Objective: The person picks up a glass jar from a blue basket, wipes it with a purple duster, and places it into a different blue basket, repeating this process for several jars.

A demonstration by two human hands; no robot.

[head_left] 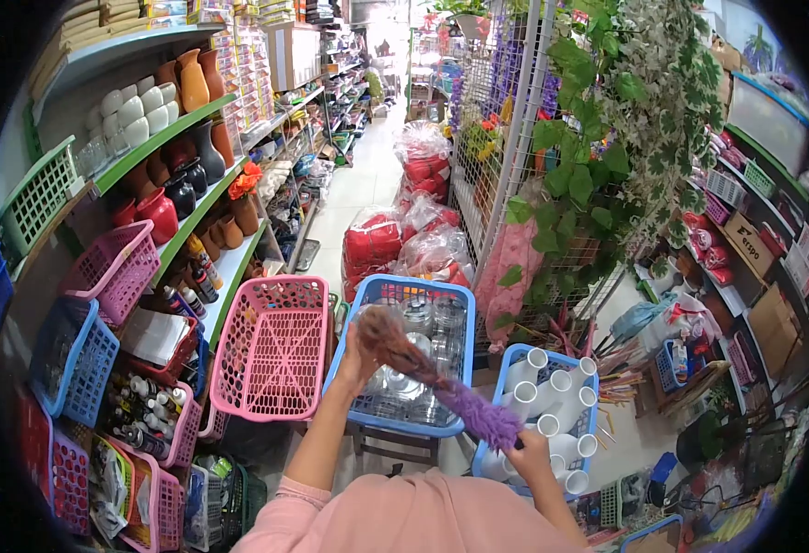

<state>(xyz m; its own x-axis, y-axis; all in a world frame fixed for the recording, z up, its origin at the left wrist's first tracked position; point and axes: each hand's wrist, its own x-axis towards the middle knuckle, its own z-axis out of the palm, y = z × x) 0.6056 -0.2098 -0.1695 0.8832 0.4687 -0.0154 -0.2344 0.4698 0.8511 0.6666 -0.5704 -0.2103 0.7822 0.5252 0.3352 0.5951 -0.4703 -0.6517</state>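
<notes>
1. head view: a person in pink sleeves stands in a shop aisle with a long purple duster [441,382] held slantwise in front of them
2. the right hand [526,453] is clenched around the duster's lower end, just above the pink sleeve
3. the left hand [356,358] is raised at the duster's brownish fluffy tip and touches it; whether its fingers close on the tip cannot be told
4. the duster lies across the blue basket [395,288], its tip over the clear glassware [423,318] stacked inside
5. just left of that basket a pink basket [273,350] stands tilted on its side, open face toward the camera
6. to the right, near the right hand, a second blue basket [566,354] holds white cups [561,380] standing mouth up
7. behind the blue basket, plastic-wrapped red goods [372,244] are piled on the floor
8. shelves on the left carry red, brown and black vases [158,214]; green ivy [607,111] hangs from a wire rack on the right
</notes>
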